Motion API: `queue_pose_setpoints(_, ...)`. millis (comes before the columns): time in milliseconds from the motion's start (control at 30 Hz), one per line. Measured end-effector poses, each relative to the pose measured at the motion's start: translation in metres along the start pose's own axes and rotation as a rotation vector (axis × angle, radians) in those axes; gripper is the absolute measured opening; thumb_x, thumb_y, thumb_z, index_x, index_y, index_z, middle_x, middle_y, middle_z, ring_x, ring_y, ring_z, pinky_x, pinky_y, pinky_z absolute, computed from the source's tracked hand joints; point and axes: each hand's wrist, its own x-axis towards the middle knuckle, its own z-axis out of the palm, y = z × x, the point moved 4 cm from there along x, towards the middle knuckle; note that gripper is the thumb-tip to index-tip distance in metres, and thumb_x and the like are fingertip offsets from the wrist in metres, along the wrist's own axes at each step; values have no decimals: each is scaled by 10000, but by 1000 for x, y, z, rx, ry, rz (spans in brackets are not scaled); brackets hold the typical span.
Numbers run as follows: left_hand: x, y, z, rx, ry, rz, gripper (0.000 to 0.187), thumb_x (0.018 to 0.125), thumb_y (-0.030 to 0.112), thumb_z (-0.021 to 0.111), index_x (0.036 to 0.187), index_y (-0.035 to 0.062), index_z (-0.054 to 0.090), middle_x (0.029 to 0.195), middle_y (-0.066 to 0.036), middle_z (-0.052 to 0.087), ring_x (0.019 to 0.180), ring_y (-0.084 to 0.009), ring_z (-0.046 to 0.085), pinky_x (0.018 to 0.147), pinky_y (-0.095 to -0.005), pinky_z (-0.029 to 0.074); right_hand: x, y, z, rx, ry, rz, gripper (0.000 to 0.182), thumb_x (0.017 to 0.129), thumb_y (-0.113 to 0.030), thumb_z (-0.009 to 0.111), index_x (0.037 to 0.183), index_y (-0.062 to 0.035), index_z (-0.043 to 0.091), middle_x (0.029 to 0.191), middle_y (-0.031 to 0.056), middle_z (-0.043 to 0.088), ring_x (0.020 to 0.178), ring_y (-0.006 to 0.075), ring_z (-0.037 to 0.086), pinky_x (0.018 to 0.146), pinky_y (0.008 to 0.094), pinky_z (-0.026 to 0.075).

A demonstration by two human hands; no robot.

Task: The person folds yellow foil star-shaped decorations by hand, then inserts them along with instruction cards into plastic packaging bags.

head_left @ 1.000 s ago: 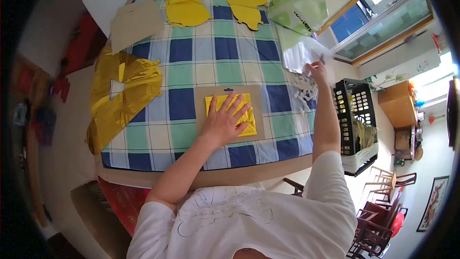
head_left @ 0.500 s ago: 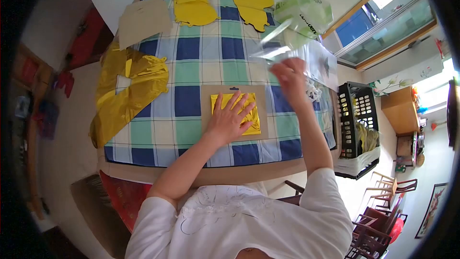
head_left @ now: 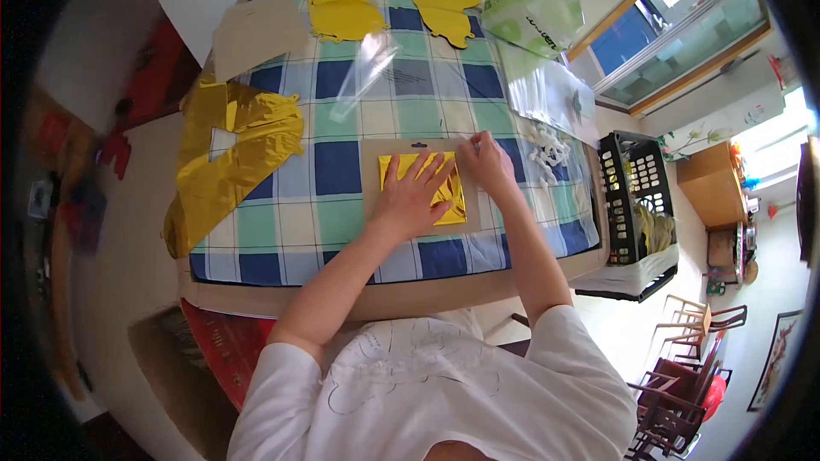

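My left hand (head_left: 410,201) lies flat with spread fingers on a folded gold foil sheet (head_left: 453,203). Under the foil is a brown cardboard backing card (head_left: 372,172) with a hanging slot at its top edge. At the card's upper right corner my right hand (head_left: 489,162) is closed in a pinch, seemingly on the near edge of a clear plastic bag (head_left: 367,72). The bag stretches away over the checked cloth and shows mainly by its glare and printed text; its near edge is hard to make out.
Gold foil (head_left: 248,149) and brown cards (head_left: 256,38) lie left, yellow cut-out shapes (head_left: 346,13) at the back. A green-white package (head_left: 534,17), clear bags (head_left: 551,94) and a white tangle (head_left: 547,154) lie right. A black crate (head_left: 622,205) stands beside the table.
My right hand has come down and left to the card's corner. The clear bag has swung from the right onto the cloth behind the card. My left hand stays on the foil.
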Motion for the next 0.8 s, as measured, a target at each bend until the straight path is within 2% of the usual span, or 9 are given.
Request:
queue_pose_setpoints(100, 0, 0, -3, -13, -11, -6, 687, 925, 489, 441, 1491, 165, 224, 1536, -41, 250, 1439, -219, 156, 1134, -581, 59, 1, -3, 2, 53, 134, -81, 368, 835, -289, 641, 1057, -21, 523, 951, 199, 656, 891, 350, 643, 753, 412, 503)
queue_pose_setpoints(200, -1, 0, -5, -11, -46, -15, 708, 929, 488, 440, 1503, 164, 179, 1542, -44, 237, 1441, -224, 147, 1135, -577, 66, -11, -7, -4, 511, 76, 202, 397, 811, -248, 674, 1085, 8, 546, 910, 196, 675, 793, 283, 666, 690, 367, 509)
queue_pose_setpoints(300, 1, -2, -3, -21, -24, -16, 713, 930, 486, 445, 1504, 163, 173, 1543, -45, 234, 1442, -226, 150, 1134, -578, 74, -21, 10, 15, 678, 31, 132, 380, 788, -211, 700, 1054, 43, 602, 858, 188, 682, 744, 220, 661, 659, 339, 507)
queue_pose_setpoints(400, -3, 0, 0, -34, 14, -8, 722, 926, 473, 466, 1503, 159, 168, 1544, -52, 229, 1439, -231, 160, 1127, -588, 87, -24, 11, 24, 549, 42, 84, 322, 782, -192, 705, 990, 49, 653, 848, 172, 690, 764, 207, 664, 669, 333, 510)
queue_pose_setpoints(467, -1, -1, 1, -22, 27, 13, 727, 921, 453, 496, 1500, 154, 173, 1545, -65, 223, 1437, -240, 167, 1117, -606, 99, -27, 7, 21, 577, 61, 90, 270, 791, -155, 694, 960, 52, 658, 831, 141, 697, 755, 179, 661, 657, 322, 507)
queue_pose_setpoints(567, 1, -4, -18, -295, 109, -26, 638, 936, 360, 515, 1469, 119, 261, 1520, -106, 277, 1415, -268, 233, 1125, -547, 179, -27, 4, 18, 670, 51, 117, 263, 791, -135, 693, 976, 48, 658, 833, 117, 698, 737, 161, 652, 641, 309, 501)
queue_pose_setpoints(667, 11, -27, -32, -640, 386, -4, 498, 944, 271, 516, 1397, 101, 400, 1421, -151, 422, 1340, -304, 367, 1101, -464, 275, -29, 28, 20, 799, 7, 165, 267, 795, -132, 696, 997, 39, 660, 824, 89, 691, 711, 146, 634, 624, 290, 491)
queue_pose_setpoints(700, 16, -33, -47, -668, 412, -66, 366, 933, 169, 508, 1282, 61, 519, 1352, -154, 497, 1282, -325, 436, 1064, -408, 342, -33, 35, 15, 838, -18, 193, 268, 798, -132, 696, 1006, 34, 661, 822, 77, 687, 703, 138, 626, 618, 281, 487)
queue_pose_setpoints(800, 46, -84, -51, -259, 430, -67, 346, 895, 108, 518, 1235, 55, 554, 1337, -145, 511, 1277, -308, 440, 1015, -418, 383, -51, 55, -5, 850, -3, 200, 267, 809, -138, 691, 1021, 23, 662, 816, 49, 673, 685, 118, 608, 606, 265, 475)
